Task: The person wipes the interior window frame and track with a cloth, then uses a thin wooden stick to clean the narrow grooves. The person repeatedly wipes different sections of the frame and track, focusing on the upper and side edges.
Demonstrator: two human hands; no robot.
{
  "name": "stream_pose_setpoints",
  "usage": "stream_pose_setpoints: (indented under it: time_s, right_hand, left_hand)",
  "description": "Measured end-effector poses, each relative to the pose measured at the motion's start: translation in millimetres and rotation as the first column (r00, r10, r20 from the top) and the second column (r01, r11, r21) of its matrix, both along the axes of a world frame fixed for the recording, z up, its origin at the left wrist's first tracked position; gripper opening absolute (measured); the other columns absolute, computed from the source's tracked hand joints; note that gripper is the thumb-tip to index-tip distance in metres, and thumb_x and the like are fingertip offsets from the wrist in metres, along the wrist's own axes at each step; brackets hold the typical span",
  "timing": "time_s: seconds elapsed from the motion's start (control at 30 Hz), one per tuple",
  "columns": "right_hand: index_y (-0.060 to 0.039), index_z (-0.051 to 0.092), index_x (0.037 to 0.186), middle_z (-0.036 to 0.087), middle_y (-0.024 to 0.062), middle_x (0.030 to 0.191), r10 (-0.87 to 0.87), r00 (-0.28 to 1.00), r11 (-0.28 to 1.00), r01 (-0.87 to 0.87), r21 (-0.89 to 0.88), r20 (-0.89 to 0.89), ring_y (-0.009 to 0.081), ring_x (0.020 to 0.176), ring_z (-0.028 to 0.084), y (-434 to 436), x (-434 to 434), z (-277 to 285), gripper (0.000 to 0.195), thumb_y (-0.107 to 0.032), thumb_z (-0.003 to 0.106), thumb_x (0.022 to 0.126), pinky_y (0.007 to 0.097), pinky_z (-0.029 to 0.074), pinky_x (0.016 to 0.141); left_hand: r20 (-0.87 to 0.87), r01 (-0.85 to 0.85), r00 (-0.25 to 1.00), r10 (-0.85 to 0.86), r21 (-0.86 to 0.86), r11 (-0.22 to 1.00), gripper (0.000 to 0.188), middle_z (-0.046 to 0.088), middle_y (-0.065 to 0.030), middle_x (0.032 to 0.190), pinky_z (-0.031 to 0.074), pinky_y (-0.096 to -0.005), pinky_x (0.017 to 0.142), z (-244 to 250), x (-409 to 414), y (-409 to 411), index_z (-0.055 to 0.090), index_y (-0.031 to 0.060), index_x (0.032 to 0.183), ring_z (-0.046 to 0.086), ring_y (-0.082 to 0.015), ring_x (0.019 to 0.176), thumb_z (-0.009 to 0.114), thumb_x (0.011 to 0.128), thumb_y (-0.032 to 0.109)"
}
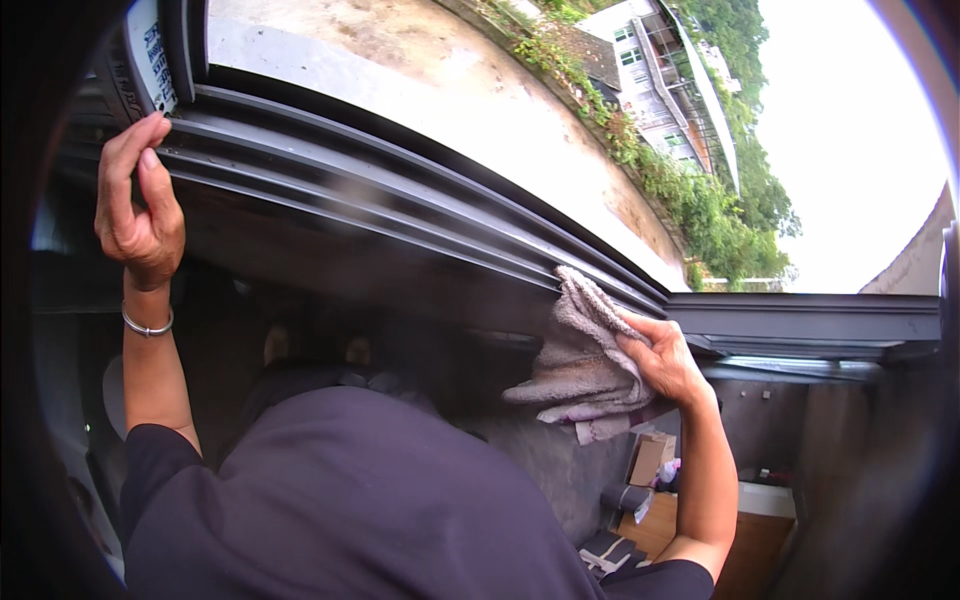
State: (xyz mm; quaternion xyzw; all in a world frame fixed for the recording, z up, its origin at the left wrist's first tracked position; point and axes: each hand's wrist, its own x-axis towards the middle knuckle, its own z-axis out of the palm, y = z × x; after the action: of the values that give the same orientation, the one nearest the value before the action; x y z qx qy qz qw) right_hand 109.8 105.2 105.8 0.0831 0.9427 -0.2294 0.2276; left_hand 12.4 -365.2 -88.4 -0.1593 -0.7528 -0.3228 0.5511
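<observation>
A bunched grey terry cloth (592,352) is gripped in my right hand (664,356). Its upper edge lies against the right end of the dark metal window track (375,169), while the rest hangs down below the track. At the track's left end, my left hand (142,202) is raised with its fingertips close together and nothing visible in it. Those fingertips are at the foot of the window's side frame (180,52), beside a white strip (150,60) that bears writing. Whether they touch the frame, I cannot tell.
Past the track lies a pale outer ledge (300,67), with ground, shrubs and a building (660,82) beyond. Inside at lower right are a cardboard box (651,457), a dark rolled item (624,496) and a wooden surface (651,525). A window frame rail (802,315) runs to the right.
</observation>
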Motion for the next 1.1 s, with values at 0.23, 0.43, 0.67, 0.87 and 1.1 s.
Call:
stream_pose_setpoints:
  time_s: [0.23,0.43,0.67,0.87,1.1]
  right_hand:
    - [-0.0068,0.062,0.119,0.065,0.0219,0.09,0.309,0.937,0.94,-0.276,0.199,-0.16,0.021,0.075,0.062,-17.8,-5.4,-2.5,0.04,-0.001,0.06,0.08,0.0299,0.049,0.074]
    - [-0.0017,0.064,0.115,0.067,0.0202,0.081,0.421,0.902,0.894,-0.395,0.211,-0.095,0.0168,0.064,0.062,-120.8,-46.8,-17.6,0.036,0.001,0.058,0.079,0.0265,0.049,0.064]
    - [-0.0092,0.061,0.122,0.059,0.0247,0.069,0.451,0.87,0.886,-0.463,-0.018,-0.198,0.0326,0.056,0.059,-223.7,-71.7,-34.5,0.04,-0.007,0.057,0.082,0.0371,0.049,0.062]
    - [-0.0006,0.057,0.124,0.068,0.0154,0.106,0.363,0.931,0.932,-0.364,-0.001,0.045,0.0144,0.099,0.061,-204.9,-68.4,-10.6,0.036,-0.006,0.055,0.088,0.0283,0.046,0.09]
    - [-0.0055,0.06,0.121,0.064,0.0272,0.088,0.517,0.847,0.854,-0.521,0.0,-0.125,0.0369,0.079,0.066,-285.7,-87.9,-15.7,0.036,-0.008,0.056,0.086,0.0366,0.05,0.076]
  left_hand:
    - [-0.101,-0.073,0.993,0.059,-0.143,0.987,0.02,0.067,-0.0149,0.093,0.05,-0.0358,0.077,-0.4,-4.9,-5.6,0.055,-0.005,0.108,0.066,-0.0281,0.082,0.044,0.091,-0.006]
    - [-0.103,-0.068,0.993,0.051,-0.17,0.983,0.022,0.067,-0.0135,0.093,0.049,-0.037,0.075,7.4,-2.5,-14.6,0.052,-0.0042,0.111,0.065,-0.0284,0.081,0.042,0.091,-0.005]
    - [-0.092,-0.04,0.995,0.024,-0.185,0.982,0.023,0.066,-0.0135,0.095,0.047,-0.0368,0.074,10.2,-0.7,-32.9,0.053,-0.0027,0.11,0.064,-0.0276,0.08,0.044,0.088,-0.005]
    - [-0.086,0.03,0.995,-0.048,-0.207,0.978,0.026,0.066,-0.0125,0.097,0.046,-0.0353,0.073,5.1,-1.6,-48.6,0.053,-0.0004,0.114,0.062,-0.0249,0.078,0.047,0.088,0.0]
    - [-0.175,0.044,0.982,-0.065,-0.122,0.992,0.028,0.061,-0.0143,0.102,0.049,-0.0346,0.073,-1.2,-5.7,-60.7,0.05,0.0002,0.115,0.06,-0.0256,0.083,0.047,0.087,-0.002]
